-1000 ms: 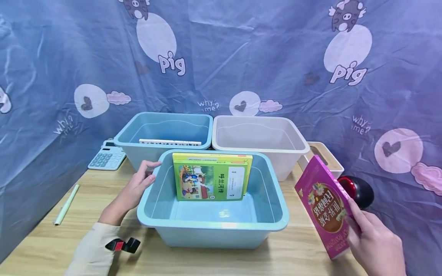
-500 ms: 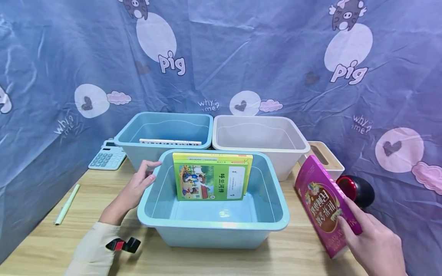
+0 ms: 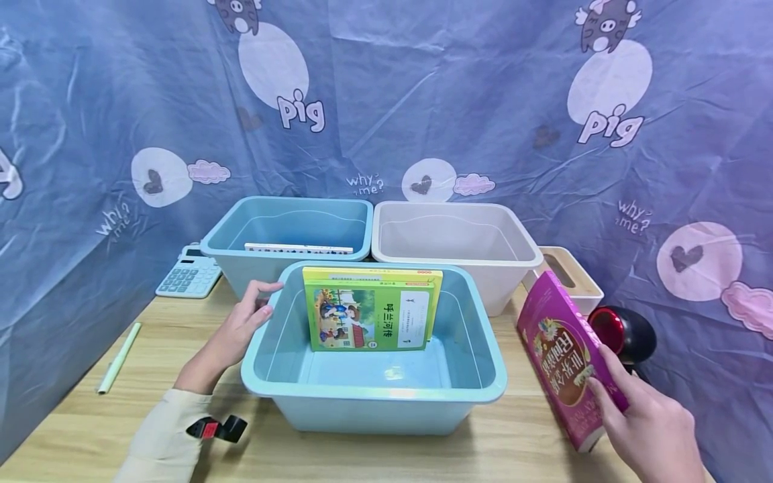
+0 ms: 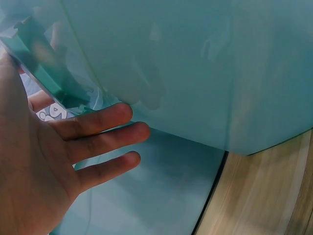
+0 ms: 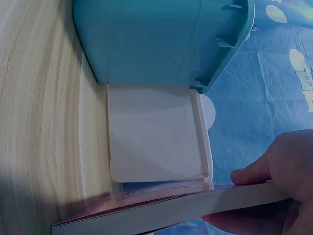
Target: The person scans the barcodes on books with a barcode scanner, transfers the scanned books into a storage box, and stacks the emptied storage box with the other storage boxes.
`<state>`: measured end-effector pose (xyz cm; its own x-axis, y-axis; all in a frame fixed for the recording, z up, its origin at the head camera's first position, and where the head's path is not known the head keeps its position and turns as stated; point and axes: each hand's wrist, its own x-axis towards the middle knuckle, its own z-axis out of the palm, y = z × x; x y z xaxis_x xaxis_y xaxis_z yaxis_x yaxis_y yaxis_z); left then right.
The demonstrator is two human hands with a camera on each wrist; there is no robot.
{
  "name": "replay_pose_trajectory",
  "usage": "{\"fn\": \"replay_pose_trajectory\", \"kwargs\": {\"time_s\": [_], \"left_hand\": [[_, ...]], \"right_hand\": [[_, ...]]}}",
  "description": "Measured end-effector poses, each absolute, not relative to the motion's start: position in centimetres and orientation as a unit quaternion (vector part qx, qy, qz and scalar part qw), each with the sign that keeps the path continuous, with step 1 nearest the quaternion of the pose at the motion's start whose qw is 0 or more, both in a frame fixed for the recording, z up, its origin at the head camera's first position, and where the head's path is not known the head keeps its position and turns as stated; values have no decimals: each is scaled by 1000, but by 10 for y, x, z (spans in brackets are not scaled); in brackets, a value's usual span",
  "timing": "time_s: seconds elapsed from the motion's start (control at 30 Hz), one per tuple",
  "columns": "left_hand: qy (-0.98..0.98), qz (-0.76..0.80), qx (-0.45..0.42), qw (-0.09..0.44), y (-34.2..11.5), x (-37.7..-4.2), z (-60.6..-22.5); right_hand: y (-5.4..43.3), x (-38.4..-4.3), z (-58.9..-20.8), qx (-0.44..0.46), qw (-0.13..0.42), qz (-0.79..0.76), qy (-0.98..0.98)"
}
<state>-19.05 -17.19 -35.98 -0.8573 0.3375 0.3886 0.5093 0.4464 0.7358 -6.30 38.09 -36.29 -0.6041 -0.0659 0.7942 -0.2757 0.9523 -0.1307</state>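
Note:
My right hand (image 3: 655, 416) grips a purple paperback book (image 3: 564, 362) by its edge, thumb on the front cover. The book stands tilted at the right, its lower corner close over the table; its pale page edges (image 5: 161, 210) show in the right wrist view. My left hand (image 3: 232, 332) rests at the left rim of the front light-blue bin (image 3: 374, 394), thumb and index finger right at the rim. In the left wrist view its other fingers (image 4: 107, 139) are extended beside the bin's outer wall. Inside that bin a green book (image 3: 374, 318) leans upright before a yellow book (image 3: 368, 272).
Behind stand another blue bin (image 3: 290, 225) with a white book or pad (image 3: 298, 249) in it, and a grey-white bin (image 3: 449, 231). A calculator (image 3: 189, 272) and a pale green pen (image 3: 119, 357) lie left. A wood-topped box (image 3: 574, 275) and a black-and-red round object (image 3: 628, 335) are right.
The purple book has turned slightly in my right hand, its cover angling more to the side, and that hand has shifted a little left. My left hand stays at the rim.

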Motion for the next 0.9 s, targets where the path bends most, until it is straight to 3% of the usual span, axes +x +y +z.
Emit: {"fn": "replay_pose_trajectory", "kwargs": {"time_s": [0.47, 0.7, 0.9], "left_hand": [[-845, -461, -255, 94, -173, -191, -361], [-846, -460, -253, 95, -174, -191, -362], [-852, -452, -248, 92, -174, -194, -363]], "right_hand": [[360, -64, -372, 129, 415, 148, -888], [354, -67, -373, 138, 444, 136, -875], [357, -73, -374, 126, 509, 117, -844]]}}
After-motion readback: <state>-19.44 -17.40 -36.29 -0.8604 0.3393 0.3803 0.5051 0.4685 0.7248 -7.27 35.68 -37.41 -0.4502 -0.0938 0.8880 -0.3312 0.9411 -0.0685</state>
